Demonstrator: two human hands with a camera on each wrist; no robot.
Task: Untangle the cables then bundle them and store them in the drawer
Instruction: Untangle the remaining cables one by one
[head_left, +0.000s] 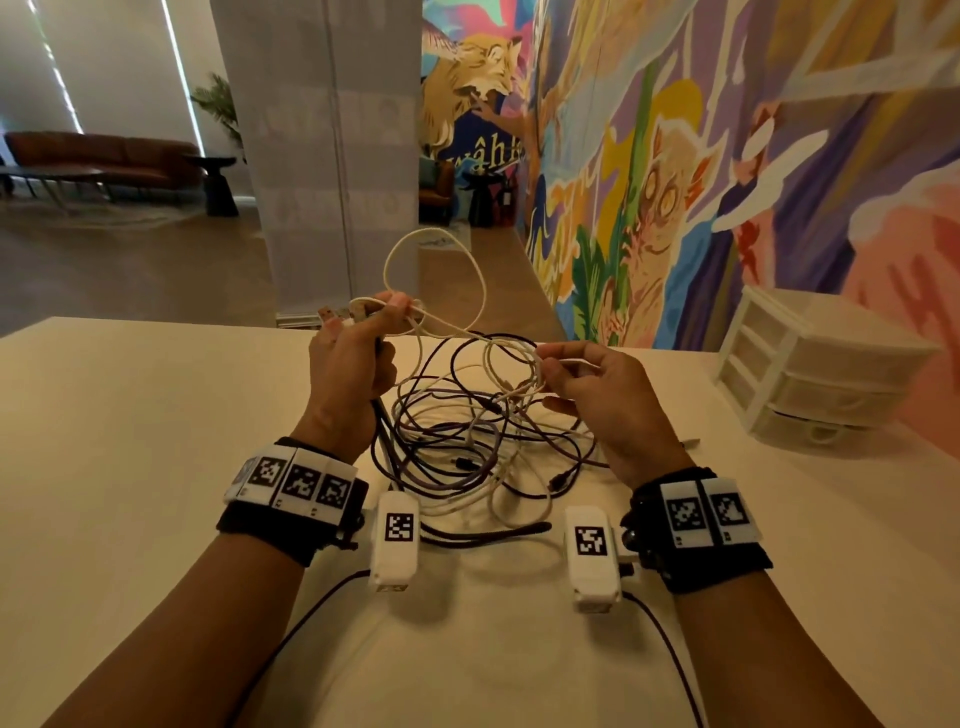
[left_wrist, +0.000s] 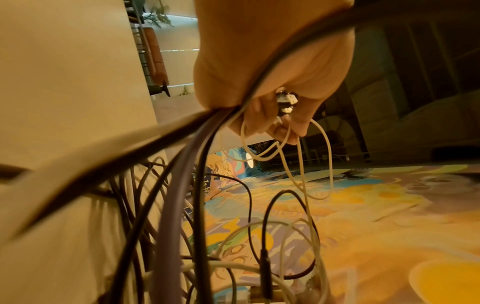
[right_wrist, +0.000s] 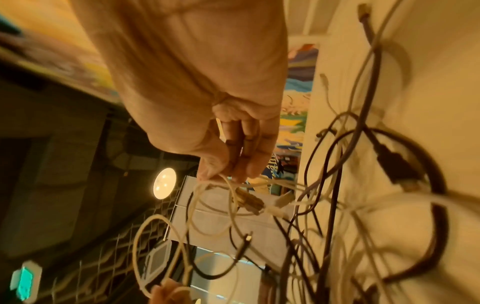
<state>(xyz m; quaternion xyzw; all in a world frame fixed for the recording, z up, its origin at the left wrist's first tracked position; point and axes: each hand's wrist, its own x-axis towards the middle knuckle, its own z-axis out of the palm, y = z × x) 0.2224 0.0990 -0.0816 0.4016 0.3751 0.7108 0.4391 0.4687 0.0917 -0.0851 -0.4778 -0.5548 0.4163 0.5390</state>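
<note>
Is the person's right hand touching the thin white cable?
Touching: in the head view the right hand pinches the thin white cable between thumb and fingertips.

Colourful mural (head_left: 727, 156), brown sofa (head_left: 104, 156)

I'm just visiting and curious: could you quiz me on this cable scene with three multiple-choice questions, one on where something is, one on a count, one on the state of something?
1. Where does the drawer unit stand?
A. On the table's far right, by the mural wall
B. On the floor by the sofa
C. Between the two hands

2. How many drawer fronts does the unit show?
A. One
B. Three
C. Six

3. What state is the cable pile in?
A. Neatly coiled and tied
B. Already stored in a drawer
C. A loose tangle on the table, partly lifted

Answers:
1 A, it sits on the tabletop beside the painted wall.
2 B, three fronts are stacked one above another.
3 C, the left hand grips several cable ends and the right hand pinches a white cable above crossed dark and white loops.
</note>
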